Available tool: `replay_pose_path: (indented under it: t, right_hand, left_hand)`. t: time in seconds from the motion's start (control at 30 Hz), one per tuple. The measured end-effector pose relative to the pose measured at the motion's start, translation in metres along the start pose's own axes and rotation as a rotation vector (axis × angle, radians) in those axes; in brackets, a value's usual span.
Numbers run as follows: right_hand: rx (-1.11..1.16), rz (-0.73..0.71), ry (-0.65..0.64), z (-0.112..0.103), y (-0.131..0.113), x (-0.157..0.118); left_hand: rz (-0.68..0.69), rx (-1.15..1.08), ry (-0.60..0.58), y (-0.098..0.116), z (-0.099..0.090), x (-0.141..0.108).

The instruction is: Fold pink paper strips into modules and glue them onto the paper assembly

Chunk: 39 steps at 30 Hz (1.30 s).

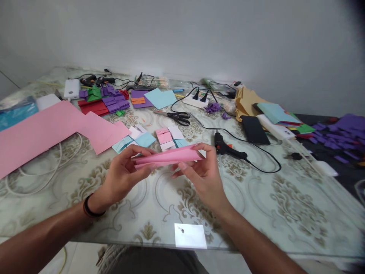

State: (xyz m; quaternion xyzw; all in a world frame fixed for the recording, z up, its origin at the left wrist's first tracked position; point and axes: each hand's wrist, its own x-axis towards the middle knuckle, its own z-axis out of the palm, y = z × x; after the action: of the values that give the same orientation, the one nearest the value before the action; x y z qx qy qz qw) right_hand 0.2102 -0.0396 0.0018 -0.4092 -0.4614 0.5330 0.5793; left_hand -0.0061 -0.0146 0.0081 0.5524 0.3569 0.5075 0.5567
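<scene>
A pink sheet of paper (171, 156), bent over on itself, is held just above the table between both hands. My left hand (127, 167) pinches its left end, thumb below and fingers above. At the right end, my right hand (202, 167) grips the paper with its thumb in front and index finger on the top edge. Behind the paper lie small folded pieces in pink, white and light blue (168, 137). More folded light blue and white pieces (138, 136) sit to their left. A black hot glue gun (228, 147) rests right of my right hand.
Large pink sheets (42, 133) cover the left side, near a looped white cable (54, 175). Black-handled scissors (179, 117), purple folded papers (115, 101) and a white power strip (195, 100) lie farther back. A black phone (254, 130) is at right. A small white card (190, 236) lies near the front edge.
</scene>
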Motion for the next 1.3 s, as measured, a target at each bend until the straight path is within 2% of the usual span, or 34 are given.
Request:
replay_pose_path:
  t: [0.07,0.2,0.27,0.43,0.6,0.8,1.07,1.3]
  right_hand:
    - [0.094,0.043,-0.016,0.003,0.002,0.001]
    - [0.142,0.181,-0.198,0.004,0.009,0.000]
    - [0.127,0.198,-0.254,0.003,0.014,-0.002]
    - [0.067,0.167,-0.175,0.002,0.016,-0.004]
    - [-0.062,0.158,-0.134,0.003,0.009,-0.003]
    - [0.004,0.217,-0.124,0.009,0.012,-0.004]
    - [0.223,0.239,-0.115,0.005,0.011,-0.001]
    - [0.241,0.314,-0.032,0.011,0.014,-0.002]
  left_hand:
    - [0.000,-0.005,-0.024,0.001,0.002,-0.002]
    - [-0.017,0.021,-0.097,-0.001,0.003,-0.006]
    - [-0.015,0.038,-0.144,-0.004,0.003,-0.008]
    - [-0.016,0.136,-0.260,-0.009,0.001,-0.010]
    - [0.025,0.378,-0.216,-0.008,0.004,-0.012]
    - [0.032,0.502,-0.143,-0.007,0.006,-0.014]
    - [0.063,0.431,-0.118,0.001,0.002,-0.007]
    - [-0.101,0.256,-0.094,0.002,0.009,-0.005]
